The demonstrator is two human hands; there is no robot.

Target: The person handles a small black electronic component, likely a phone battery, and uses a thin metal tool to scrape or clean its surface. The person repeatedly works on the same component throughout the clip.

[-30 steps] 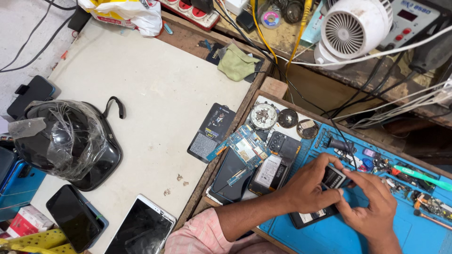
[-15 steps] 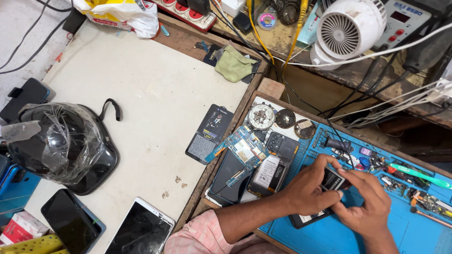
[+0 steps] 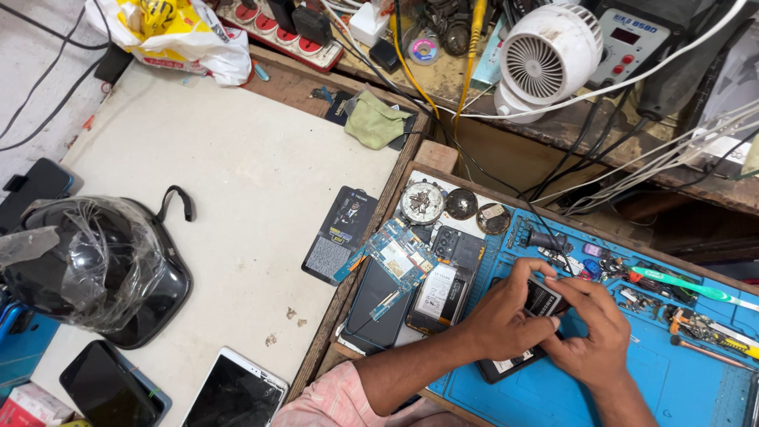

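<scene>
Both my hands work on an opened black phone (image 3: 506, 365) lying on a blue repair mat (image 3: 680, 387). My left hand (image 3: 506, 312) grips its upper part from the left. My right hand (image 3: 589, 332) presses fingertips onto a small silver and black battery-like part (image 3: 544, 296) at the phone's top. The rest of the phone is hidden under my hands.
Left of the mat lie a dismantled phone (image 3: 443, 281), a blue circuit board (image 3: 395, 257) and round metal parts (image 3: 421, 202). A black helmet in plastic wrap (image 3: 87, 269) and two phones (image 3: 237, 391) sit on the pale tabletop. A white fan (image 3: 545, 59), cables and a green-handled tool (image 3: 688, 289) lie behind.
My hands stay on the phone with only slight finger shifts. The view has drifted a little, otherwise nothing has moved.
</scene>
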